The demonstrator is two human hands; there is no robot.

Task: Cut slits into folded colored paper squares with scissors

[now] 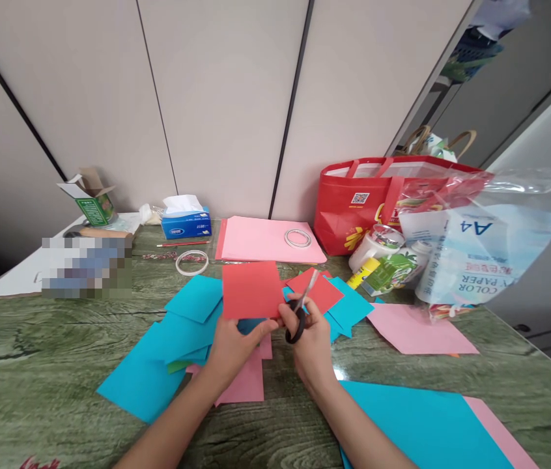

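A red paper square (251, 290) is held up over the table by its lower edge in my left hand (239, 345), thumb pressed along the bottom. My right hand (312, 335) grips black-handled scissors (299, 309), blades pointing up and away; its fingertips also touch the square's lower right corner. Beneath and left of my left hand lie overlapping blue paper pieces (172, 332) and pink pieces (243, 381). Behind my right hand are more red pieces (327, 293) and blue pieces (351, 303).
At the back stand a tissue box (186, 225), pink sheets (260, 238) with a tape roll (297, 238) on top, and a red bag (339, 215). A glue stick (363, 272) and a clear A4 paper packet (485, 241) are at right. Large blue sheets (412, 423) lie front right.
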